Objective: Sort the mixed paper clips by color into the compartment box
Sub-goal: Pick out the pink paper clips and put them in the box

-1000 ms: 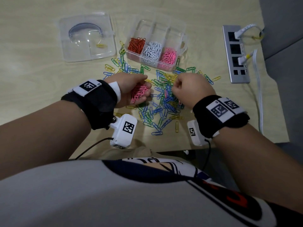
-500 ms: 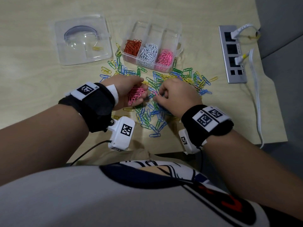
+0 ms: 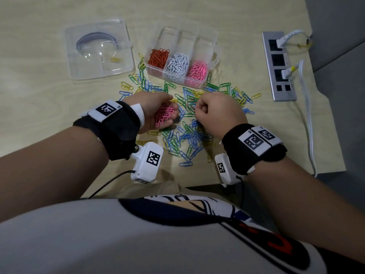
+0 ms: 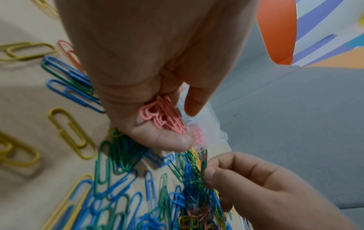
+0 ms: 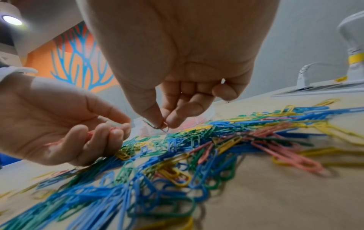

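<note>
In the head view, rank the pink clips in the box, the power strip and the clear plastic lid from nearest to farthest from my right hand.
From the right hand:
1. Pink paper clips in the box's right compartment, just ahead.
2. Grey power strip, far right.
3. Clear plastic lid, far left.

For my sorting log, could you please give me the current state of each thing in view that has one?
Left hand: cupped, holds a bunch of pink clips.
Right hand: pinches a clip above the pile.
Box: open; red, white and pink clips in three compartments.
Lid: off, lying left of the box, one yellow clip on it.
Pile: unsorted, mostly blue, green and yellow.
Power strip: two plugs in.
</note>
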### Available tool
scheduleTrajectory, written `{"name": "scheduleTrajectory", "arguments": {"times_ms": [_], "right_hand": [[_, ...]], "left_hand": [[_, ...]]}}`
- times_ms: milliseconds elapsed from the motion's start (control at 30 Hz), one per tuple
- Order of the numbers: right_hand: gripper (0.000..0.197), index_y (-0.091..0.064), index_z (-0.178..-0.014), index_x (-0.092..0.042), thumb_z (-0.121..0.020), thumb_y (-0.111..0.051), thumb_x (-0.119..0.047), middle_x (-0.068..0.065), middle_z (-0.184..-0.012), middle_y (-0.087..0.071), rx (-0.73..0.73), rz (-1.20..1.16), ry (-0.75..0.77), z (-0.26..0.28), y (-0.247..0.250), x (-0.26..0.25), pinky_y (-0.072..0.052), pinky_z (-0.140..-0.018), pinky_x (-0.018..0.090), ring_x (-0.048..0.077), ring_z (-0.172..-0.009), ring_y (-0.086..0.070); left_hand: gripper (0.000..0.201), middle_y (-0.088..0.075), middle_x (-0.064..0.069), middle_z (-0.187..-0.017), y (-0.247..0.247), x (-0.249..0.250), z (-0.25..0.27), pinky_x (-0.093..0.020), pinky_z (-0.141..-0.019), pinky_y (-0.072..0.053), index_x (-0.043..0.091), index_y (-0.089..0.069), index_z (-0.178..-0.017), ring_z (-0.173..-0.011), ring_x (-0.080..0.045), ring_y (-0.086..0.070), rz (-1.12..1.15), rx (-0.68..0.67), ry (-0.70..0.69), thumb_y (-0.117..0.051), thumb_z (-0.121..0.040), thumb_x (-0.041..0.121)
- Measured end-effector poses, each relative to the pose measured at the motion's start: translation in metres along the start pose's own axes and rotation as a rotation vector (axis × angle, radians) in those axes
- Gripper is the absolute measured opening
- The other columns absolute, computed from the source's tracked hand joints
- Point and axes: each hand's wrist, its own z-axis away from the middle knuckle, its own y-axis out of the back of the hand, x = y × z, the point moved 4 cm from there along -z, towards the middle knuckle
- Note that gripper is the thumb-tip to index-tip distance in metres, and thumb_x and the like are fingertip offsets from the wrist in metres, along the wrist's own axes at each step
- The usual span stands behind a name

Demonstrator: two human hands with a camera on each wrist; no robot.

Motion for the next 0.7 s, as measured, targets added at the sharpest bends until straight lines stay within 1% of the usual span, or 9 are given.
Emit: {"name": "scheduleTrajectory", "arguments": {"times_ms": [67, 133, 200, 267, 367, 433, 567, 700], "right_hand": [[0.009, -0.054, -0.073, -0.027, -0.081, -0.059, -0.026, -0.004, -0.081, -0.060, 0.009, -0.031, 0.001, 0.0005, 0.0019, 0.0000, -0.046, -0.081, 0.038, 0.021, -0.089, -0.057], [0.006, -0.058, -0.075, -0.026, -0.081, -0.060, -0.026, -0.002, -0.083, -0.063, 0.015, -0.037, 0.006, 0.0010, 0.0032, 0.0003, -0.047, -0.081, 0.040, 0.022, -0.087, -0.058], [0.004, -0.062, -0.080, -0.022, -0.082, -0.061, -0.025, 0.000, -0.083, -0.066, 0.029, -0.043, 0.005, 0.0014, 0.0047, 0.0015, -0.049, -0.076, 0.038, 0.024, -0.084, -0.060], [0.004, -0.064, -0.082, -0.020, -0.081, -0.063, -0.023, 0.000, -0.079, -0.067, 0.049, -0.078, -0.009, 0.0014, 0.0061, 0.0032, -0.050, -0.072, 0.037, 0.024, -0.081, -0.061], [0.003, -0.066, -0.081, -0.021, -0.078, -0.066, -0.019, -0.004, -0.073, -0.064, 0.058, -0.123, -0.002, 0.0007, 0.0055, 0.0040, -0.051, -0.071, 0.036, 0.021, -0.076, -0.061], [0.006, -0.068, -0.081, -0.022, -0.078, -0.067, -0.017, -0.005, -0.072, -0.065, 0.067, -0.150, 0.007, -0.0001, 0.0045, 0.0042, -0.053, -0.071, 0.037, 0.018, -0.074, -0.062], [0.004, -0.071, -0.080, -0.024, -0.079, -0.070, -0.020, -0.007, -0.073, -0.067, 0.090, -0.197, 0.001, -0.0011, 0.0036, 0.0068, -0.054, -0.072, 0.036, 0.015, -0.073, -0.064], [0.005, -0.069, -0.079, -0.023, -0.078, -0.073, -0.019, -0.008, -0.071, -0.065, 0.124, -0.293, -0.009, -0.0008, 0.0047, 0.0082, -0.055, -0.071, 0.037, 0.012, -0.068, -0.061]], "left_hand": [[0.034, -0.059, -0.002, -0.053, -0.0030, 0.0012, 0.0003, -0.016, -0.047, -0.049, 0.010, -0.057, -0.079, -0.054, -0.012, -0.058, -0.010, -0.003, -0.003, -0.041, -0.101, 0.030], [0.033, -0.059, -0.003, -0.053, -0.0056, 0.0021, 0.0008, -0.016, -0.045, -0.050, 0.010, -0.057, -0.079, -0.050, -0.011, -0.058, -0.016, -0.005, -0.008, -0.042, -0.101, 0.030], [0.033, -0.059, -0.003, -0.053, -0.0075, 0.0027, 0.0012, -0.016, -0.045, -0.050, 0.010, -0.057, -0.080, -0.048, -0.010, -0.057, -0.020, -0.012, -0.010, -0.042, -0.101, 0.029], [0.032, -0.059, -0.002, -0.052, -0.0078, 0.0031, 0.0011, -0.016, -0.047, -0.050, 0.010, -0.057, -0.080, -0.050, -0.010, -0.056, -0.021, -0.015, -0.008, -0.042, -0.101, 0.029], [0.031, -0.059, -0.002, -0.052, -0.0068, 0.0036, 0.0008, -0.017, -0.048, -0.050, 0.010, -0.057, -0.080, -0.051, -0.010, -0.056, -0.015, -0.011, -0.007, -0.043, -0.101, 0.029], [0.031, -0.059, -0.002, -0.053, -0.0065, 0.0036, 0.0007, -0.017, -0.048, -0.050, 0.010, -0.058, -0.081, -0.052, -0.011, -0.057, -0.008, -0.009, -0.007, -0.043, -0.100, 0.029], [0.031, -0.059, -0.003, -0.052, -0.0073, 0.0033, 0.0005, -0.017, -0.047, -0.051, 0.010, -0.057, -0.080, -0.049, -0.011, -0.058, 0.004, -0.005, -0.010, -0.043, -0.101, 0.029], [0.032, -0.059, -0.003, -0.053, -0.0075, 0.0036, 0.0002, -0.017, -0.047, -0.051, 0.009, -0.058, -0.079, -0.046, -0.011, -0.059, 0.003, 0.004, -0.019, -0.043, -0.101, 0.028]]}}
